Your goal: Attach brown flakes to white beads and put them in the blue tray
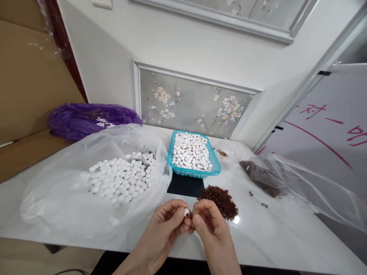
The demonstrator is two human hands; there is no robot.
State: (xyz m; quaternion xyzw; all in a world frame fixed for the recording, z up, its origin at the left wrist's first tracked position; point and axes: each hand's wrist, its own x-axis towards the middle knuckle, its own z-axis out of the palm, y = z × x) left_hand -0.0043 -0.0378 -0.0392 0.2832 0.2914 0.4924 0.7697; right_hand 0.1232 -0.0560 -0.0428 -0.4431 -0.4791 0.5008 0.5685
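In front of me, close to the table's near edge, my two hands meet fingertip to fingertip. My left hand (169, 223) pinches a small white rounded piece (186, 212) between thumb and forefinger. Right against it, my right hand (210, 225) is closed at the fingertips on a small reddish-brown piece (189, 215), mostly hidden by fingers. Just beyond the right hand lies a heap of small reddish-brown pieces (220, 200). Past both hands stands a blue plastic basket (217, 168), filled with white rounded pieces (190, 151) with brown bits showing among them.
Left on the white table (258, 244), a clear plastic bag (57, 191) holds many white pieces. Behind it lies a purple bag (77, 118) beside a cardboard box (31, 84). At right are a bag of brown pieces (262, 177), two loose brown bits and a whiteboard (323, 141).
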